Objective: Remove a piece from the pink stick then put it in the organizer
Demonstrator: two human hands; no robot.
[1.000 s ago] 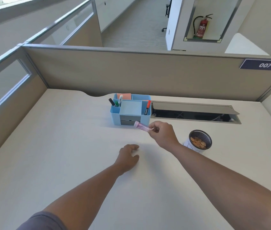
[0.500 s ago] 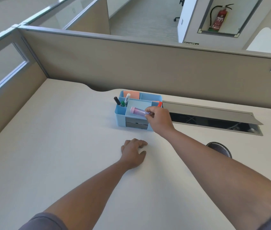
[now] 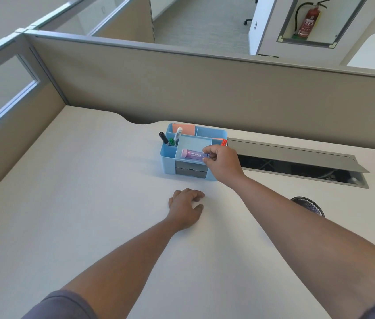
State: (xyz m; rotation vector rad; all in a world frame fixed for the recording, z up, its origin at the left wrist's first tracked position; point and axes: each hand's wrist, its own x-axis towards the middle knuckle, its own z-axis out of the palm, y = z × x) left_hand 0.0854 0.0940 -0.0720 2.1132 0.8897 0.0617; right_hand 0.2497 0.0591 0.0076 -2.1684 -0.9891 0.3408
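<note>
A light blue desk organizer (image 3: 167, 157) stands at the back middle of the white desk. My right hand (image 3: 222, 162) reaches over its front right corner and pinches one end of a pink tube-shaped piece (image 3: 193, 154). The piece lies flat in the organizer's shallow middle tray, pointing left. My left hand (image 3: 186, 207) rests palm down on the desk in front of the organizer, fingers loosely curled, holding nothing.
Markers (image 3: 174, 137) and pink notes (image 3: 183, 128) stand in the organizer's back compartments; an orange marker (image 3: 223, 142) sits at its right. An open cable slot (image 3: 296, 168) lies to the right. A black mesh cup (image 3: 308, 206) shows behind my right forearm. Partition walls (image 3: 204, 88) enclose the desk.
My right hand carried the pink piece from in front of the organizer up over it and lowered it into the middle tray. The left hand stayed on the desk. The camera view shifted.
</note>
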